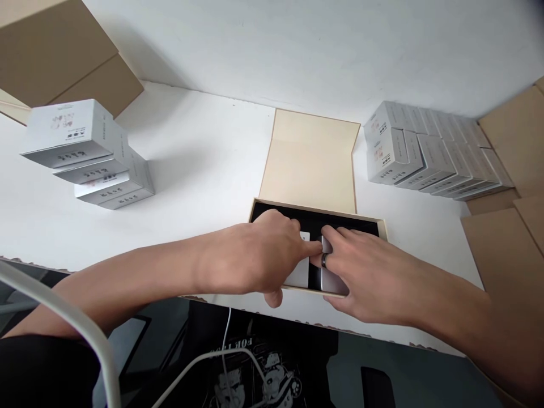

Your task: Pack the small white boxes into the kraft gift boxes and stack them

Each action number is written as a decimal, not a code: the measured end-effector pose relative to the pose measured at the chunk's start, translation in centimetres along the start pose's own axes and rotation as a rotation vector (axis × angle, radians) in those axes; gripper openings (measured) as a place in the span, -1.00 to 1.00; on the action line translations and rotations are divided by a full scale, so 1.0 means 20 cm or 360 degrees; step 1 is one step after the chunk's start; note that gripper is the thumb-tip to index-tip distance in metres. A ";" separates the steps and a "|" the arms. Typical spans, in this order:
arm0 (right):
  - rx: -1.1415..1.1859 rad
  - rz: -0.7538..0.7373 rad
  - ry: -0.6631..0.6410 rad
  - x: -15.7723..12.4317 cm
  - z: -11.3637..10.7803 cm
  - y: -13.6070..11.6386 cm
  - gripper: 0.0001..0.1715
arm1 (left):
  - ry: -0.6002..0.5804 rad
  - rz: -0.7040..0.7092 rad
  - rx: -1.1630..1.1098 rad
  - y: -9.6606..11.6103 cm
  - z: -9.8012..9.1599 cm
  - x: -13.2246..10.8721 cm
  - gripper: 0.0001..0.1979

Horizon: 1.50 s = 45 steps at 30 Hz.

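A cream box (314,211) with a black inside stands near the table's front edge, its lid (312,158) laid open behind it. Two white pieces sit in the box, a left one (302,275) and a right one (334,281), with a dark gap between them. Over the left piece lies my left hand (276,249), its index finger stretched to the right and its thumb apart at the front rim. My right hand (361,269), with a dark ring, has its fingers closed round the right white piece. The fingertips of both hands meet over the gap.
Small white boxes are stacked on the table (204,170), a short pile (102,153) at the left and a long double row (433,150) at the right. Brown cardboard (63,56) stands at the back left, more (510,249) at the right. A pale cable (227,328) hangs in front.
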State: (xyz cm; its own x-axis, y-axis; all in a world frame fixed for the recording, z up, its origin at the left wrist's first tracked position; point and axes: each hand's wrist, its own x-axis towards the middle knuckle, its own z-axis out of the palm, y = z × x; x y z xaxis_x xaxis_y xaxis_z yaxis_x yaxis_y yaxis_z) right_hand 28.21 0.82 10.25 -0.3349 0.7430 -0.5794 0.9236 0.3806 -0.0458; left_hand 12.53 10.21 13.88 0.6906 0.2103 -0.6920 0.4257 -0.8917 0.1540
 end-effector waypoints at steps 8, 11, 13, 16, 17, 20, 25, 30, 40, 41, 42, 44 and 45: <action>0.0133 -0.0110 0.0056 -0.01 -0.01 0.01 -0.67 | 0.0127 0.0110 -0.0023 -0.02 0.04 0.01 -0.29; 0.0183 -0.0152 0.0079 -0.03 0.00 0.02 -0.64 | 0.0255 0.0145 -0.0064 -0.02 0.07 0.01 -0.36; 0.0180 -0.0174 0.0103 -0.03 0.00 0.02 -0.62 | 0.0317 0.0166 -0.0086 -0.03 0.09 0.01 -0.38; 0.0175 -0.0163 0.0074 -0.04 0.00 0.01 -0.66 | 0.0420 0.0190 -0.0163 -0.03 0.12 0.03 -0.40; 0.0181 -0.0147 0.0050 -0.04 -0.01 0.01 -0.67 | 0.0441 0.0201 -0.0189 -0.04 0.12 0.04 -0.40; 0.0192 -0.0140 0.0029 -0.03 -0.02 0.01 -0.68 | 0.0402 0.0219 -0.0198 -0.04 0.11 0.05 -0.39; 0.0203 -0.0177 0.0037 -0.03 -0.04 0.01 -0.70 | 0.0301 0.0204 -0.0179 -0.04 0.10 0.03 -0.37; 0.0232 -0.0200 0.0099 -0.03 -0.04 0.01 -0.74 | 0.0393 0.0180 -0.0238 -0.06 0.14 -0.02 -0.21; 0.0279 -0.0234 0.0080 -0.01 -0.04 0.03 -0.66 | 0.0662 0.0321 -0.0604 -0.20 0.30 -0.14 -0.15; 0.0296 -0.0224 0.0073 -0.02 -0.04 0.03 -0.67 | 0.0730 0.0353 -0.0637 -0.21 0.32 -0.16 -0.18; 0.0325 -0.0211 0.0070 -0.03 -0.04 0.03 -0.66 | 0.0802 0.0377 -0.0687 -0.22 0.34 -0.18 -0.22; 0.0406 -0.0196 0.0123 -0.06 -0.05 0.04 -0.57 | 0.0905 0.0408 -0.0842 -0.25 0.38 -0.22 -0.39; 0.0445 -0.0201 0.0187 -0.08 -0.06 0.05 -0.50 | 0.0948 0.0428 -0.0937 -0.27 0.40 -0.24 -0.50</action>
State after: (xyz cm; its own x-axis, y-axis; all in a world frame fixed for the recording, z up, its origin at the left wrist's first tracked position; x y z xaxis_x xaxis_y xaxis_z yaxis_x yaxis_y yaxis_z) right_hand 29.37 0.63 12.08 -0.4543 0.7643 -0.4576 0.8834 0.3200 -0.3424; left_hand 2.15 10.76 10.70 0.9312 0.3435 -0.1218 0.3233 -0.6240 0.7114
